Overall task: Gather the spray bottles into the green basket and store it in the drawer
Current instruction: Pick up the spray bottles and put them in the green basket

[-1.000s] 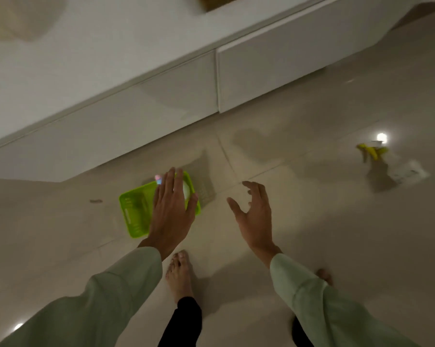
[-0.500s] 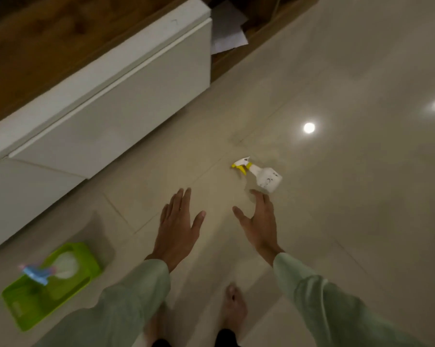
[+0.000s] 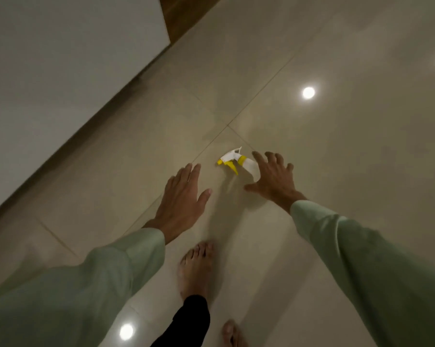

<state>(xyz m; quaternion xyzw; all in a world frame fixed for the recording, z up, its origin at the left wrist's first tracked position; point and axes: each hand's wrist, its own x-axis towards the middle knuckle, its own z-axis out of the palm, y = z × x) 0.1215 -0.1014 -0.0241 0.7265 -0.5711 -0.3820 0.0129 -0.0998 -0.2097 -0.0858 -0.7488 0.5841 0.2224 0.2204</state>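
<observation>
A white spray bottle with a yellow trigger and collar (image 3: 236, 162) lies on its side on the glossy floor tiles. My right hand (image 3: 274, 180) hovers right over its body with fingers spread, hiding most of the bottle; only the spray head shows. I cannot tell whether the fingers touch it. My left hand (image 3: 183, 196) is open with fingers together, to the left of the bottle and holding nothing. The green basket is out of view.
A white cabinet front (image 3: 61, 71) runs along the upper left, with a wooden edge (image 3: 183, 16) behind it. My bare feet (image 3: 196, 269) stand just below the hands. Ceiling lights reflect on the tiles.
The view has swung right, away from the green basket, which has left the frame. Both hands have closed in on the yellow-trigger bottle; my right hand now covers its body.
</observation>
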